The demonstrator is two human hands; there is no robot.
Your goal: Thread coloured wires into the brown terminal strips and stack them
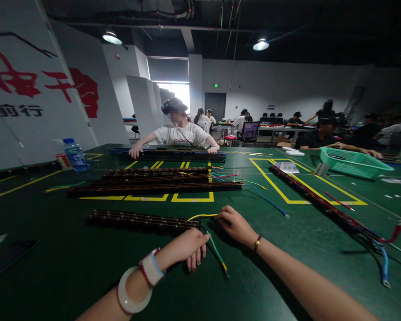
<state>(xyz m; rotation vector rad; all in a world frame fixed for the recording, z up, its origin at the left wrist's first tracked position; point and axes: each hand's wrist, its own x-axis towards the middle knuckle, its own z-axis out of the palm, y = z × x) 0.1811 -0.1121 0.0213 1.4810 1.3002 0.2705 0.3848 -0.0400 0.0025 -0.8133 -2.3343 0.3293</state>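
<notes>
A dark strip (133,219) with thin copper-coloured lines along it lies on the green table in front of me. Its right end carries a yellow wire (202,216) and a green wire (215,249) with a yellow sleeve near its tip. My right hand (235,225) pinches the far end of the yellow wire between thumb and fingertips. Just below the strip's right end is my left hand (187,248), its fingers bent loosely downward and a little apart. Its thumb lies against or beside the green wire; whether they touch is unclear.
Several similar strips (153,189) with loose wires lie farther up the green table (120,276). Opposite, a person (183,131) rests both hands on a long dark piece. A long wire bundle (321,200), a green basket (354,162) and a water bottle (76,156) are around.
</notes>
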